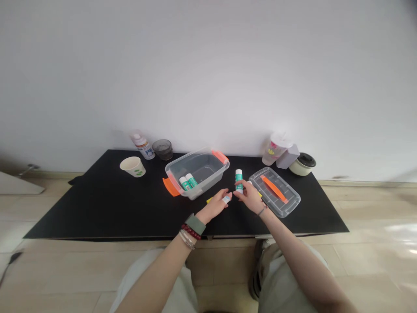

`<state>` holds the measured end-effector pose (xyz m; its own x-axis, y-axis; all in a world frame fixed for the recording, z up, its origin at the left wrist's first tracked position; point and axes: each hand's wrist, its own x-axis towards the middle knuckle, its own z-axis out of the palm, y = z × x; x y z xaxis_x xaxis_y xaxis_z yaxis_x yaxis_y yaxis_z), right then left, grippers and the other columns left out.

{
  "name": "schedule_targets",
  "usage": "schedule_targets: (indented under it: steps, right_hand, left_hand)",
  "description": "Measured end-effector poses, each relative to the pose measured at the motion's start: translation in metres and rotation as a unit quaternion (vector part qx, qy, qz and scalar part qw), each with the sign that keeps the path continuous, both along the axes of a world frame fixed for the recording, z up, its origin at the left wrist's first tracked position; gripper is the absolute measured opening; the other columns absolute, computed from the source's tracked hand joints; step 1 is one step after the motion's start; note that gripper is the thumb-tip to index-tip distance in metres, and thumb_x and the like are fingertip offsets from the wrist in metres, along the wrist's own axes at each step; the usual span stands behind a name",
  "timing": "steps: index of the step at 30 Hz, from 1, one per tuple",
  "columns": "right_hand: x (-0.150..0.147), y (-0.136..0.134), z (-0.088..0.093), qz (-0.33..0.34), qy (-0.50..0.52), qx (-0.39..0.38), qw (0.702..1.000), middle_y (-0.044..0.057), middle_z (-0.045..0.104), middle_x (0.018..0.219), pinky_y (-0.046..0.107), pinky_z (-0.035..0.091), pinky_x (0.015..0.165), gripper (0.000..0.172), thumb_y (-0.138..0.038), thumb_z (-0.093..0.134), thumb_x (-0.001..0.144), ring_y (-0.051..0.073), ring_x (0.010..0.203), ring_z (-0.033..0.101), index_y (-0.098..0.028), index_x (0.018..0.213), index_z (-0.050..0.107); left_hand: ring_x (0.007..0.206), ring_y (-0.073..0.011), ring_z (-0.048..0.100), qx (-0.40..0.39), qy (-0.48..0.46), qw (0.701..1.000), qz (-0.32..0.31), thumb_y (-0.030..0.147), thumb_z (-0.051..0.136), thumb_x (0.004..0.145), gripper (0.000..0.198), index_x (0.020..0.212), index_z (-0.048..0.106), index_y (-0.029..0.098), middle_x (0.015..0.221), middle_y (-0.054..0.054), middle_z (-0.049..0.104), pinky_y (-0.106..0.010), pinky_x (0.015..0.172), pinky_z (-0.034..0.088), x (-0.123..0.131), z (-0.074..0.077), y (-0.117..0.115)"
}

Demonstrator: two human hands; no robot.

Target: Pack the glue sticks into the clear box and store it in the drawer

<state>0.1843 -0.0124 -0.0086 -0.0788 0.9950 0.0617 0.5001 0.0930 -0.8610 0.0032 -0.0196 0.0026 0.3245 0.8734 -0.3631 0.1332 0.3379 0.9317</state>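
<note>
My right hand [250, 198] grips a white and green glue stick [239, 177], held upright with its white cap at the top. Close by on the left, my left hand [215, 206] has curled fingers, with a small white piece with a blue mark [226, 199] at them. Whether that piece is held or stuck on the skin is unclear. Yellow bits [209, 200] show behind both hands, mostly hidden. Two more glue sticks [188, 181] lie inside a clear plastic box [208, 188] with orange latches. Its clear lid [288, 191] with an orange handle rests beside my right hand.
On the black table [130, 213] stand a paper cup [132, 167], a spray bottle [143, 147] and a dark glass [163, 150] at left. At the back right are a clear tumbler [273, 152], a grey block [288, 157] and a lidded pot [302, 165]. A wall rises behind.
</note>
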Motion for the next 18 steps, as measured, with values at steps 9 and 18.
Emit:
schedule_targets:
  steps: [9,18]
  right_hand:
    - [0.011,-0.036,0.035,0.181,0.078,-0.024,0.98,0.005,0.067,0.102,0.031,0.055,0.072,0.029,-0.037,0.053,0.094,0.017,0.086,0.065,-0.023,0.119,0.055]
    - [0.064,0.027,-0.01,0.019,-0.413,0.103,0.905,0.014,0.059,0.129,0.044,0.037,0.104,0.038,-0.014,0.058,0.086,0.031,0.121,0.048,-0.019,0.123,0.064]
  left_hand:
    - [0.091,-0.0175,0.067,-0.123,-0.193,0.971,0.066,0.044,0.062,0.089,0.028,0.1,0.054,0.019,0.094,-0.005,0.064,-0.032,0.08,0.054,0.011,0.017,-0.009]
    - [0.057,-0.0074,0.054,0.006,-0.022,1.0,0.008,0.054,0.057,0.087,0.036,0.093,0.046,0.02,0.075,0.004,0.052,-0.021,0.056,0.045,0.004,0.003,-0.011]
